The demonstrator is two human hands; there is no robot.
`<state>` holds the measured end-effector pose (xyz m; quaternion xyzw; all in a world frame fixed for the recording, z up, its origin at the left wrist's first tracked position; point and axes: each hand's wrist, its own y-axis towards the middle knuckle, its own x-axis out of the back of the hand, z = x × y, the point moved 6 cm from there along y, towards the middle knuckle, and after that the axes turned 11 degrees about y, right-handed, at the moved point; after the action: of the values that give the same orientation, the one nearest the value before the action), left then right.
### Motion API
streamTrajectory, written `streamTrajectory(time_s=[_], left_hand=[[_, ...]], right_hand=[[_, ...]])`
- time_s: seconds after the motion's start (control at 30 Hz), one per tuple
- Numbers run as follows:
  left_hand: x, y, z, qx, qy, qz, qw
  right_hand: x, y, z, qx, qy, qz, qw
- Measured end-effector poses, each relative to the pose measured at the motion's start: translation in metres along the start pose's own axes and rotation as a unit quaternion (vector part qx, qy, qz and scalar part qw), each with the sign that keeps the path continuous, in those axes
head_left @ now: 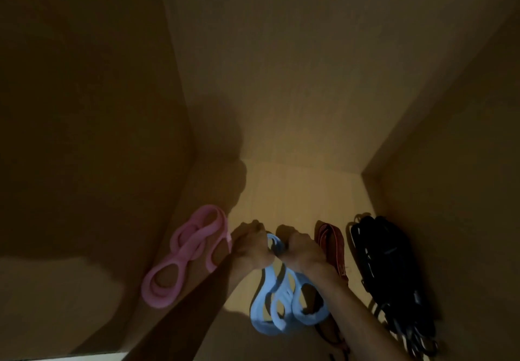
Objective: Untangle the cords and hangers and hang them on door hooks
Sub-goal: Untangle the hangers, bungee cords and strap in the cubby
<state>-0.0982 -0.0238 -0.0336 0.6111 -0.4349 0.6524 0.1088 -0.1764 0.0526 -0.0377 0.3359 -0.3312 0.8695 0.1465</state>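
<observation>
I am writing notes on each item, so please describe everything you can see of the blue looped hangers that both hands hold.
The blue hangers are pale blue, smooth, plastic-looking pieces with oval loops, several bunched together. They hang down in front of the light surface, between the pink hangers and the red strap. The left hand and the right hand both grip the top part, fingers curled round it. No hook is visible there; the light is dim.

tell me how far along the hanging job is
Looks done: the pink hangers, a red strap and black cords already hang in a row. In hand: the left hand and right hand grip the top of the blue hangers; any hook is hidden behind them. Left: seating the blue hangers and letting go.
</observation>
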Motion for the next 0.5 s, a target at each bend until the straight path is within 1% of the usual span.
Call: streamTrajectory(time_s=[0.1, 0.17, 0.23, 0.3, 0.33, 0.4, 0.43, 0.47, 0.5], left_hand=[[0.003, 0.002, -0.003, -0.006, 0.041, -0.033, 0.999], [0.007, 0.005, 0.001, -0.011, 0.060, -0.055, 0.997], [0.015, 0.009, 0.009, -0.021, 0.067, -0.094, 0.993], [0.022, 0.014, 0.017, -0.035, 0.036, -0.119, 0.992], [0.025, 0.016, 0.021, -0.034, 0.009, -0.117, 0.992], [0.027, 0.019, 0.027, -0.017, -0.038, -0.101, 0.994], [0.026, 0.019, 0.029, -0.003, -0.052, -0.086, 0.995], [0.025, 0.018, 0.029, 0.011, -0.055, -0.069, 0.996], [0.021, 0.018, 0.029, 0.025, -0.049, -0.051, 0.997]], right_hand=[[-0.004, 0.002, -0.004, 0.013, -0.013, 0.003, 1.000], [-0.007, 0.004, -0.004, 0.002, 0.024, 0.045, 0.999], [-0.009, 0.005, -0.001, -0.029, 0.109, 0.068, 0.991], [-0.010, 0.003, 0.006, -0.063, 0.200, 0.072, 0.975], [-0.011, 0.003, 0.009, -0.072, 0.251, 0.069, 0.963], [-0.013, 0.008, 0.010, -0.084, 0.343, 0.042, 0.935], [-0.012, 0.009, 0.009, -0.082, 0.365, 0.015, 0.927], [-0.007, 0.009, 0.008, -0.073, 0.344, -0.017, 0.936], [-0.001, 0.010, 0.005, -0.052, 0.277, -0.051, 0.958]])
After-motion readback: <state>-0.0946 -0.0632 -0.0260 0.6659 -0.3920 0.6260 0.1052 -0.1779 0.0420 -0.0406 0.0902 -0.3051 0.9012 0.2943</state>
